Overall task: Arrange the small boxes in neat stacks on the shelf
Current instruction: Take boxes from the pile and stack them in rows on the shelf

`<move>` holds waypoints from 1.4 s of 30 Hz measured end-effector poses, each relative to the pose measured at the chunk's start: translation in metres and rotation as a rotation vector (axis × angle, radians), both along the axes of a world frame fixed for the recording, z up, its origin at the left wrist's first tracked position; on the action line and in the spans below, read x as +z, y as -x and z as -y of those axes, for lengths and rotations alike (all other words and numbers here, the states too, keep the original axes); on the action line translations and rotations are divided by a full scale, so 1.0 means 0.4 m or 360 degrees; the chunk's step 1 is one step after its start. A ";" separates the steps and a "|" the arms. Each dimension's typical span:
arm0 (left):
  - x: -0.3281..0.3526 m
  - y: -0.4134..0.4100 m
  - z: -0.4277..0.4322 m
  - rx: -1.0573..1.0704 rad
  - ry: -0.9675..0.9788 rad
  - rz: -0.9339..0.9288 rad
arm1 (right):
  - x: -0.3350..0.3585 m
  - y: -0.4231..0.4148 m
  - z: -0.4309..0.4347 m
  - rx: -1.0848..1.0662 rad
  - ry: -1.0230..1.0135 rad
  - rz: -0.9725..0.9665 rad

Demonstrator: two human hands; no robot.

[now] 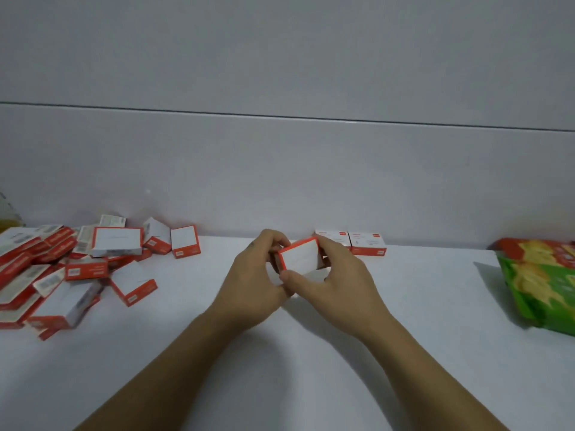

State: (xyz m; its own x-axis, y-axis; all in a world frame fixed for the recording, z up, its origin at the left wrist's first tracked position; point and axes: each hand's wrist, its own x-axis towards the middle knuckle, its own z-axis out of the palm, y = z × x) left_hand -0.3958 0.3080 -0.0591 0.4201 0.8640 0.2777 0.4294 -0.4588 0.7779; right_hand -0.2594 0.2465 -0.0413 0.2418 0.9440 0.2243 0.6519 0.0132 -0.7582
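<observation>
A small white box with red edges (pixel 301 256) is held up between both hands above the white shelf (pixel 280 353), its white face toward me. My left hand (pixel 253 284) grips its left side with curled fingers. My right hand (pixel 339 281) grips its right side, thumb under the lower edge. Two matching boxes (pixel 367 244) stand side by side against the wall just behind my right hand. A loose heap of several red and white boxes (pixel 77 265) lies at the left.
Green and red snack bags (pixel 544 281) lie at the right edge of the shelf. A pale tiled wall (pixel 280 166) closes the back. Part of a glass object (pixel 7 213) shows at the far left.
</observation>
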 end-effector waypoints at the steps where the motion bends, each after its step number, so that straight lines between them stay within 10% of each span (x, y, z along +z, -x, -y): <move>1: 0.000 -0.003 0.001 -0.0023 -0.0016 0.0003 | -0.001 0.001 0.001 -0.0042 -0.0002 -0.0005; 6: -0.004 -0.010 0.012 -0.0091 -0.0238 0.0059 | 0.006 -0.015 -0.001 -0.0141 0.0076 -0.0138; 16: -0.004 0.007 -0.016 -0.0180 -0.0086 0.0175 | 0.027 -0.013 -0.005 0.0158 0.0186 -0.1552; 42: 0.008 0.002 -0.016 -0.0177 0.0466 0.0752 | 0.010 -0.071 -0.011 0.0328 0.0244 -0.1203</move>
